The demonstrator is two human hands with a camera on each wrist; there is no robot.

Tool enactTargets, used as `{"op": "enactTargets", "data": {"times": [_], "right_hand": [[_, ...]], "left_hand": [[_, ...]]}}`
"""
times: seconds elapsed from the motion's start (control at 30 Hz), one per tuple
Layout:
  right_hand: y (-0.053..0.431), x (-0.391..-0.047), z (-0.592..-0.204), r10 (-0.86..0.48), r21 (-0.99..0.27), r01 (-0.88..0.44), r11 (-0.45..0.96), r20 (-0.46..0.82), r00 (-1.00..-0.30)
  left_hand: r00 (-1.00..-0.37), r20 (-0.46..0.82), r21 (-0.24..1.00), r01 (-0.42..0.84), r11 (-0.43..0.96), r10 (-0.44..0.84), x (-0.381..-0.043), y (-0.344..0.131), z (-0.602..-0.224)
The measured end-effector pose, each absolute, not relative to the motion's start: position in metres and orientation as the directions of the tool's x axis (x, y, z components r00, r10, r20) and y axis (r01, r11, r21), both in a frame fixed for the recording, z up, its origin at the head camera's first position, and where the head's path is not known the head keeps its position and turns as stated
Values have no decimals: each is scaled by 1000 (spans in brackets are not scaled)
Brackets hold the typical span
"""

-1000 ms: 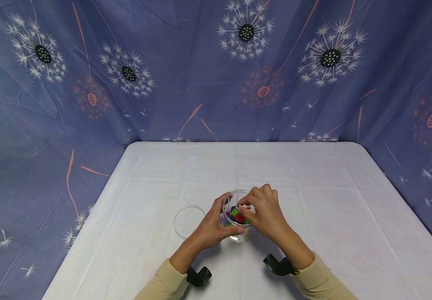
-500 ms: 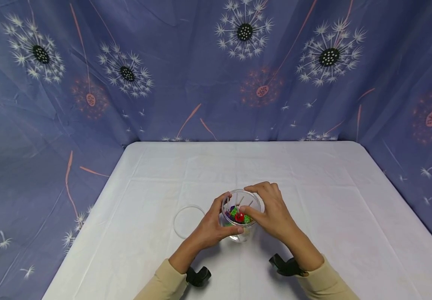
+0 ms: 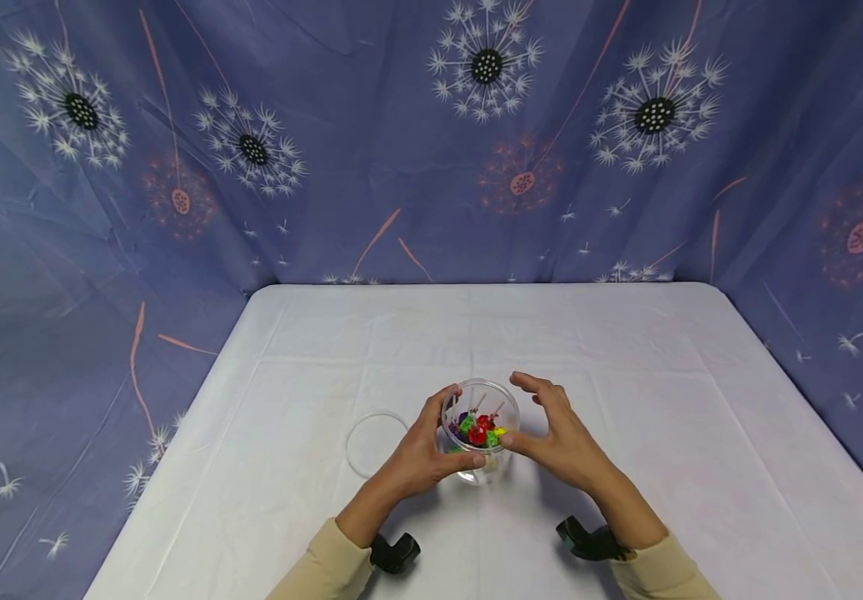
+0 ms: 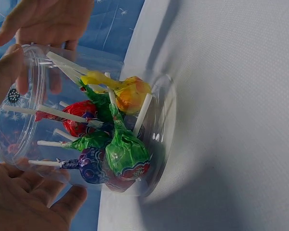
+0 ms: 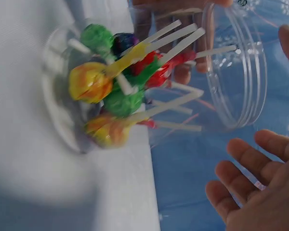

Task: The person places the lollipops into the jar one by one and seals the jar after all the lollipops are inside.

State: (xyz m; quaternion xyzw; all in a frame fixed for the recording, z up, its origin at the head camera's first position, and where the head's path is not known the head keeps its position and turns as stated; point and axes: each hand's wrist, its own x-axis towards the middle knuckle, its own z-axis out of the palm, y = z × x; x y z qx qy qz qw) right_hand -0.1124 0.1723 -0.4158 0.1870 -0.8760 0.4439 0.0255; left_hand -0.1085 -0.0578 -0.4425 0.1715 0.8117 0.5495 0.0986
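Observation:
A clear plastic jar (image 3: 478, 477) stands upright on the table, its mouth uncovered. My left hand (image 3: 418, 457) grips it from the left, thumb at the near side and fingers round the far side. Wrapped lollipops lie inside: a green lollipop (image 4: 127, 156), a purple lollipop (image 4: 92, 166), a red lollipop (image 4: 78, 119) and a yellow lollipop (image 5: 90, 83) among several, white sticks pointing mostly toward the mouth. Just right of the jar, my right hand (image 3: 562, 442) holds nothing, with thumb and fingers spread apart. Its thumb is close to the rim; whether it touches is unclear.
A thin, clear round lid (image 3: 348, 442) lies flat on the white-covered table (image 3: 626, 358), left of the jar. Black devices sit at both wrists, the left device (image 3: 396, 553) and the right device (image 3: 589, 542). A blue dandelion-print curtain (image 3: 371, 125) hangs behind.
My right hand has drawn out of the jar's mouth and moved right, its fingers spreading. More lollipops now show inside. The left hand keeps its grip on the jar.

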Motion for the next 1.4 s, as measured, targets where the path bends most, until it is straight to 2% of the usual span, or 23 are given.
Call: {"op": "enactTargets", "data": {"times": [0.4, 0.67, 1.1, 1.4], "right_hand": [[178, -109, -436, -357, -814, -251, 524, 57, -932], [171, -111, -443, -352, -827, -236, 510, 50, -935], [168, -113, -447, -369, -835, -283, 472, 104, -923], [168, -115, -447, -376, -852, -259, 454, 80, -923]], "left_hand": [[-922, 16, 917, 168, 363, 387, -109, -57, -441], [-920, 15, 915, 170, 366, 391, -109, -58, -440], [-914, 30, 911, 192, 365, 405, -109, -58, -441], [-912, 31, 897, 205, 390, 409, -110, -60, -440]]}}
